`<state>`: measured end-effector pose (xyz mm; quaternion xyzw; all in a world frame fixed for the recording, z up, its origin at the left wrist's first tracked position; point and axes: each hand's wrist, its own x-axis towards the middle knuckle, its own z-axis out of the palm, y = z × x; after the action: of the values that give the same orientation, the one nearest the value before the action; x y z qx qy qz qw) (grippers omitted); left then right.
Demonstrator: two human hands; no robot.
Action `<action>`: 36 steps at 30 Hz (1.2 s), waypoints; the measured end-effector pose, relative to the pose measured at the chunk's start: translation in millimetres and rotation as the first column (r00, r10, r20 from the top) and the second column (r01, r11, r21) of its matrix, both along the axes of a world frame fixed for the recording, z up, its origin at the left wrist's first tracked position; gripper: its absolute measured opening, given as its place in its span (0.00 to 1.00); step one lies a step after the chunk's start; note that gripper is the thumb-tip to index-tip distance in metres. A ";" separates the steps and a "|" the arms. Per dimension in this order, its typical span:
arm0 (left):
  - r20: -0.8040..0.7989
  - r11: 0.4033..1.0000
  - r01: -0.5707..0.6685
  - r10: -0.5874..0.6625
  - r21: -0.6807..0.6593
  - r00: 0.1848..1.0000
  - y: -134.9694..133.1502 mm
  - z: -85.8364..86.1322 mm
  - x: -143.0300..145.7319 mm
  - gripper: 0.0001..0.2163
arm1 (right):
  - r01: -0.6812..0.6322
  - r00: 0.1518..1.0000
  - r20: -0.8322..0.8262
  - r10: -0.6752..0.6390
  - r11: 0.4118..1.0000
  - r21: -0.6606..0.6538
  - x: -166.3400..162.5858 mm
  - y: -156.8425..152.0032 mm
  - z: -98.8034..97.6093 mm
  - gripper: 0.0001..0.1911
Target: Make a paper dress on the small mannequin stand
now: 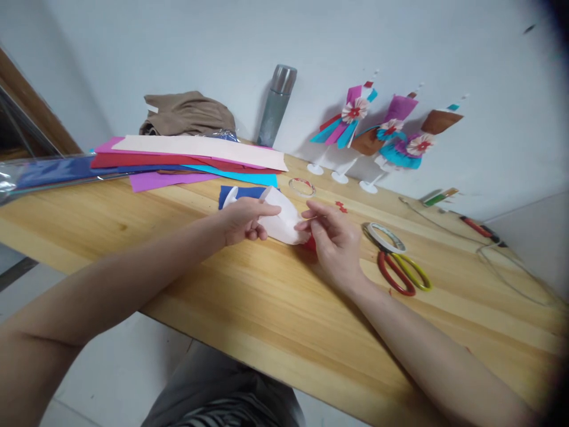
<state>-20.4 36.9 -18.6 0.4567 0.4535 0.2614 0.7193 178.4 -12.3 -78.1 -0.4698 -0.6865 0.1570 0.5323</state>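
Over the table (267, 308), left hand (244, 220) and right hand (338, 243) pinch one white paper (282, 224); three dolls (391, 133) behind.

left hand (243, 220) grips white paper (284, 224) | right hand (336, 242) pinches its edge

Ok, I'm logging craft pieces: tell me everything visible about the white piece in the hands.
The white sheet looks like thin paper or foam, curled into a rounded form, held over the wooden table. The left hand grips its left side; the right hand pinches its right edge, beside a red piece.
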 end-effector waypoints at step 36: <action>-0.107 0.992 -0.123 0.124 0.012 0.987 4.1 -3.6 11.8 0.14 | 0.107 0.994 0.008 -0.107 0.994 -0.010 17.8 18.5 -9.3 0.18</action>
<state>-8.7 41.0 -22.2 0.4430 0.5182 0.2819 0.6750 196.1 6.1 -87.3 -0.5090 -0.6615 0.1301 0.5351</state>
